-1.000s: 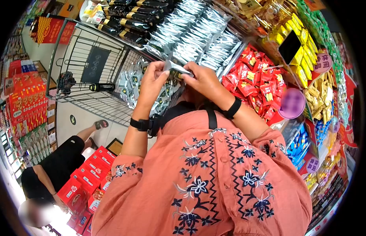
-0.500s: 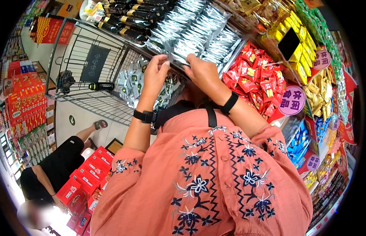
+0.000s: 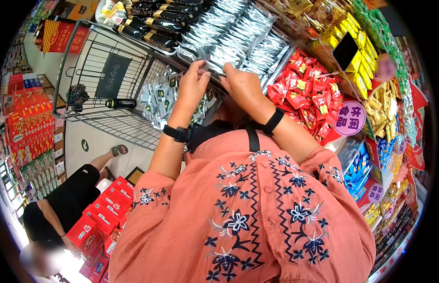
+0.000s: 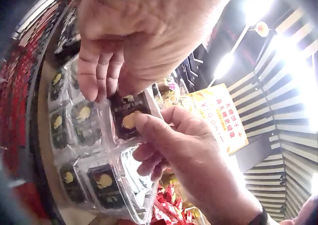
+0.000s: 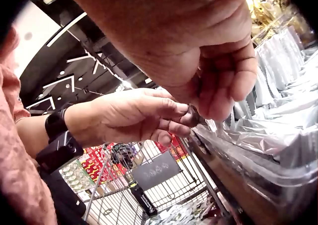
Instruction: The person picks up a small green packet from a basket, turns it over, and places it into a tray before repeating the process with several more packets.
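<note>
At the front edge of a clear tray [image 4: 119, 178] of silver packets, my two hands meet around one small silver packet with a dark label [image 4: 121, 128]. My right hand [image 3: 243, 87] pinches it, thumb flat across the label in the left wrist view. My left hand [image 3: 193, 87] has its thumb and fingertips at the packet's other edge. In the head view the packet is mostly hidden by the hands and the row behind. More silver packets [image 3: 229, 35] stand upright in tight rows just beyond my fingers.
A wire shopping cart [image 3: 113, 78] on the left holds a pile of silver packets [image 3: 158, 104] and a black bottle [image 3: 120, 103]. Red packets [image 3: 302, 96] fill the bin on my right. Black packets [image 3: 160, 28] lie past the cart. A person in black [image 3: 63, 198] is beside red boxes [image 3: 104, 212].
My hands have moved forward from over the cart's near end to the tray's front edge. The silver packet, earlier tilted up between them, now sits low against the row.
</note>
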`<state>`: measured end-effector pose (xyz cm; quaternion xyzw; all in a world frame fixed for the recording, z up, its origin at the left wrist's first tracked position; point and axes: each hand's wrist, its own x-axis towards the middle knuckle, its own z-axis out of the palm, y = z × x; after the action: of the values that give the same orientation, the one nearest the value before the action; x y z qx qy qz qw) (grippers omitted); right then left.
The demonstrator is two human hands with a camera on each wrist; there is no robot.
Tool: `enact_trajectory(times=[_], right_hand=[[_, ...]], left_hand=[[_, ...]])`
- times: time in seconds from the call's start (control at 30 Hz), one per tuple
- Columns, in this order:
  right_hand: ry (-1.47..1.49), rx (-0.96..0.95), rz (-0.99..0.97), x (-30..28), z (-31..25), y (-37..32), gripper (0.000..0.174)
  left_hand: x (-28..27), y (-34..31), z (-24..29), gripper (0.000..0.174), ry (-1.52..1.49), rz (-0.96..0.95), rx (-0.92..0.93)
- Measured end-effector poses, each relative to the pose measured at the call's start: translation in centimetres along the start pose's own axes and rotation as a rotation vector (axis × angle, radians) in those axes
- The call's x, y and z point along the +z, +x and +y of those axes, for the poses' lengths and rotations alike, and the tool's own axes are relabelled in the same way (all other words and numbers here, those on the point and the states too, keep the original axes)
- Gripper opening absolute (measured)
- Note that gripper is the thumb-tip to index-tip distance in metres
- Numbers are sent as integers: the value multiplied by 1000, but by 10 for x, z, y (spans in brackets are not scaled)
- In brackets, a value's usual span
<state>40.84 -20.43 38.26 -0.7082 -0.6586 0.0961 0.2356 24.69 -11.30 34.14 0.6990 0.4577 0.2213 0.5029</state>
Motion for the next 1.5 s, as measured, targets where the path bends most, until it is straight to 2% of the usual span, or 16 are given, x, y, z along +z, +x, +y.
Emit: enact_trajectory(times=[0.33, 0.43, 0.53, 0.63, 1.03, 1.23, 1.37, 1.5], right_hand=[[-44, -37, 21, 8, 0, 2, 20], [-60, -40, 14, 8, 0, 3, 19], [-63, -44, 22, 7, 0, 2, 18], [-55, -51, 29, 8, 0, 2, 17], [-29, -63, 38, 10, 3, 4, 21], [40, -64, 67, 11, 6, -1, 23], [77, -32, 96, 9, 5, -4, 22], [27, -29, 28, 5, 6, -4, 20]], left_hand=[[2, 1, -2, 34, -35, 39, 6], [-2, 1, -4, 35, 180, 98, 161], [-1, 3, -1, 39, -64, 15, -49], [-5, -1, 22, 44, -148, -22, -170], [0, 8, 26, 46, -156, 12, -240], [0, 13, 5, 45, -87, 12, -171], [-4, 11, 15, 48, -145, -34, -250], [-8, 8, 23, 50, -183, -71, -301]])
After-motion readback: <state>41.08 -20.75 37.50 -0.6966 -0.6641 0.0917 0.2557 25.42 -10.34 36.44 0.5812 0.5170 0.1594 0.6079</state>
